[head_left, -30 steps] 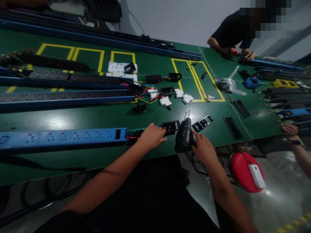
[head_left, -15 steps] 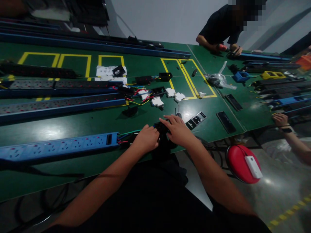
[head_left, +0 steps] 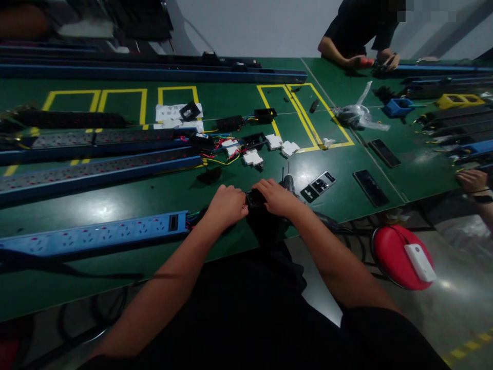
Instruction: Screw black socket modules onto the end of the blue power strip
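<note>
My left hand (head_left: pixel 226 205) and my right hand (head_left: pixel 276 197) meet over a small black module (head_left: pixel 254 198) at the near edge of the green bench (head_left: pixel 154 190). Both hands have their fingers curled on it. Coloured wires run from the module toward the end of a long blue power strip (head_left: pixel 96 236) lying to the left. A black electric screwdriver (head_left: pixel 288 181) lies just behind my right hand, partly hidden by it.
Other long strips (head_left: pixel 96 167) lie further back with loose wires and white parts (head_left: pixel 252 156). Black plates (head_left: pixel 319 185) lie to the right. A red stool (head_left: pixel 400 257) stands beside the bench. Another person (head_left: pixel 358 36) works at the far side; someone's hand (head_left: pixel 472 180) shows at right.
My right hand left the screwdriver and moved left onto the black module, joining my left hand. The view shifted slightly.
</note>
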{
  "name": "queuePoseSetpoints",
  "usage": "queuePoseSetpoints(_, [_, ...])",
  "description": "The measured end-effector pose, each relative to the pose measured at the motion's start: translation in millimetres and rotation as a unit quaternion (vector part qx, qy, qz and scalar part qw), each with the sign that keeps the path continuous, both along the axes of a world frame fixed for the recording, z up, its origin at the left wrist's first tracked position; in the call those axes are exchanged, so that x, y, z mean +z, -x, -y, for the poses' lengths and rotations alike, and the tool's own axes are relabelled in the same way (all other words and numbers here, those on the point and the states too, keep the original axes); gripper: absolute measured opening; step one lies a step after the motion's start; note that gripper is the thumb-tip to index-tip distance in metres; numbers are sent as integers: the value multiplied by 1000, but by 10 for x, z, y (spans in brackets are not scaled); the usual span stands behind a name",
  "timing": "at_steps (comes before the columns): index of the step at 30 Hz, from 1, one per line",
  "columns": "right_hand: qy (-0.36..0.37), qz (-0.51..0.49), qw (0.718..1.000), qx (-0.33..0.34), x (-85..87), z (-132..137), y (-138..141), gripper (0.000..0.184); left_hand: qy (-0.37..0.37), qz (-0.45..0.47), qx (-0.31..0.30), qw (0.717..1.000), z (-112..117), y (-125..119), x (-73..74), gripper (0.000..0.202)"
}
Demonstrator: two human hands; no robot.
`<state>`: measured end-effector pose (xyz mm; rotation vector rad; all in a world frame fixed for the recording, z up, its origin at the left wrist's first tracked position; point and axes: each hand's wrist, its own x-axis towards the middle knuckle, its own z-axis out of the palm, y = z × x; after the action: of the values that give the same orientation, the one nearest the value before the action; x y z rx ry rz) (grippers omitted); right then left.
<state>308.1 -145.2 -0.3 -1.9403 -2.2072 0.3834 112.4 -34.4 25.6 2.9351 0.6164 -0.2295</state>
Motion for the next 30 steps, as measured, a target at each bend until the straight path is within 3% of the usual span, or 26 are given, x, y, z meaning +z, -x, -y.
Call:
queuePoseSetpoints(15, [-17, -30, 999, -8, 90, 61, 52, 64, -18, 29, 6, 999, 101, 200, -106, 17])
queuePoseSetpoints(23, [-12, -26, 999, -26, 56, 93, 112, 64, -17, 93, -34, 995, 102, 247, -305, 12])
queuePoseSetpoints(30, [-6, -38, 999, -30, 39, 89, 109, 69, -43, 99, -45, 993, 111, 292, -330, 12])
